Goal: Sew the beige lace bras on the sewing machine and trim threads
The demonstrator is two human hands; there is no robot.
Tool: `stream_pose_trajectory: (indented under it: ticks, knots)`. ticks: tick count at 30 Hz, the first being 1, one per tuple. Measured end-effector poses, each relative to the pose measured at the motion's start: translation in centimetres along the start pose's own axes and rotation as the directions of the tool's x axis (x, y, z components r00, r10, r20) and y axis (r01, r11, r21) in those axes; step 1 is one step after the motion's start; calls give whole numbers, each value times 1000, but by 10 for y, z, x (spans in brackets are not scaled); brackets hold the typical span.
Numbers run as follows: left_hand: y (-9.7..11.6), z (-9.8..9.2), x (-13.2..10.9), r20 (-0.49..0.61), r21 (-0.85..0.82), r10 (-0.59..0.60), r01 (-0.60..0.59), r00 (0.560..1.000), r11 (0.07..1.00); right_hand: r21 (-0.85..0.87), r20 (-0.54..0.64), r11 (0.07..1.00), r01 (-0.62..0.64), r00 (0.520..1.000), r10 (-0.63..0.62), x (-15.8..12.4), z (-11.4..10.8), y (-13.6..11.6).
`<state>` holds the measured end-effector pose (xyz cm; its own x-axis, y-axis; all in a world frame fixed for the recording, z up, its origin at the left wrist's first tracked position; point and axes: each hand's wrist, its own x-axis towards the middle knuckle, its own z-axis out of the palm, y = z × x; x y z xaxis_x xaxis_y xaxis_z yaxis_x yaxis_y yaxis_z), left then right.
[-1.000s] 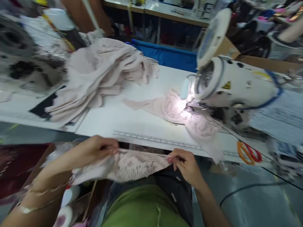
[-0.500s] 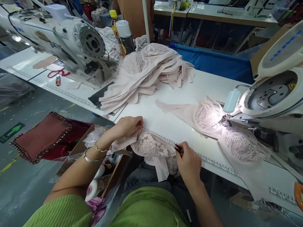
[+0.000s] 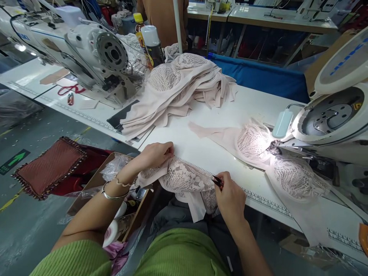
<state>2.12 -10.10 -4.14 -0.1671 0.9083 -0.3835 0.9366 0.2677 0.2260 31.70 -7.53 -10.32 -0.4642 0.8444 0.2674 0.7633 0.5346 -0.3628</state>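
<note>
A pale pink lace bra (image 3: 186,177) hangs over the table's near edge above my lap. My left hand (image 3: 157,154) pinches its upper left edge, fingers closed. In my right hand (image 3: 231,199) is a small pair of thread snips (image 3: 217,181), its dark blades pointing left at the bra's right edge. The blade tips stand slightly apart. To the right, a second lace bra (image 3: 254,143) lies under the lit needle area of a sewing machine (image 3: 330,113), one cup on either side of it.
A pile of matching bras (image 3: 178,82) lies at the table's back. Another sewing machine (image 3: 94,50) stands left, near red-handled scissors (image 3: 71,89) and a spray can (image 3: 153,44). An open carton (image 3: 140,214) and a cushioned seat (image 3: 54,165) are at lower left. A person (image 3: 163,23) stands behind.
The snips have turned slightly in my right hand, and their blades show further apart. My left hand stays at the bra's edge.
</note>
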Motion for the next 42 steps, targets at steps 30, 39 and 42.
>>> stream_pose_trajectory:
  ticks: [30, 39, 42]
  knots:
    - [26, 15, -50, 285, -453, 530, -374, 799, 809, -131, -315, 897, 423, 840, -442, -83, -70, 46]
    - [74, 159, 18, 85, -120, 495, -484, 865, 867, -290, -357, 931, 222, 878, -321, -77, -39, 70]
    - [78, 197, 21, -49, -56, 487, -489, 872, 870, -190, -360, 965, 183, 901, -242, -78, -29, 73]
